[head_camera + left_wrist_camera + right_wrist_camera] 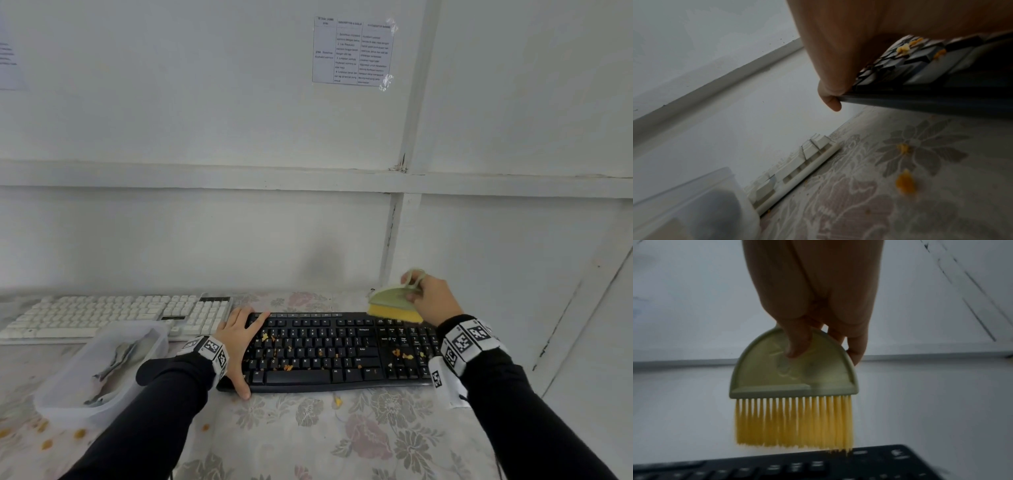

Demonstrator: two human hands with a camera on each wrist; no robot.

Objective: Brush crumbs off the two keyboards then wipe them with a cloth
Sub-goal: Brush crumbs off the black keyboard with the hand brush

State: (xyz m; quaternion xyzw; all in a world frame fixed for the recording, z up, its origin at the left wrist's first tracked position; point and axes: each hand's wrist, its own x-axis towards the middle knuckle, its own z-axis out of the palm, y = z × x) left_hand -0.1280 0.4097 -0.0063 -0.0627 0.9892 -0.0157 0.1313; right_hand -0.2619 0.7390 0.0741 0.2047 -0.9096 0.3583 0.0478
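The right hand [813, 293] pinches the green back of the brush [793, 378], thumb on one face and fingers behind, so this grip is clamped on the tool. Its yellow bristles [394, 313] hang at the far right corner of the black keyboard [339, 353], at or just above the top row of keys; contact is hard to judge. The left hand [238, 337] lies spread over the keyboard's left end, fingers fairly straight on the keys and thumb hooked over the near edge, steadying it.

Orange crumbs [400, 354] are scattered over the letter keys and the number pad, so the brushing step looks barely begun on this keyboard. The white keyboard [113, 317] sits to the far left by the wall, touching nothing held. A clear tub [65, 404] in front of it holds what seems to be the cloth [116, 363].

The next move likely calls for lowering the bristles onto the keys and sweeping across the rows toward an edge, with the left hand keeping the board from sliding. More crumbs lie on the flowered worktop [308, 431].
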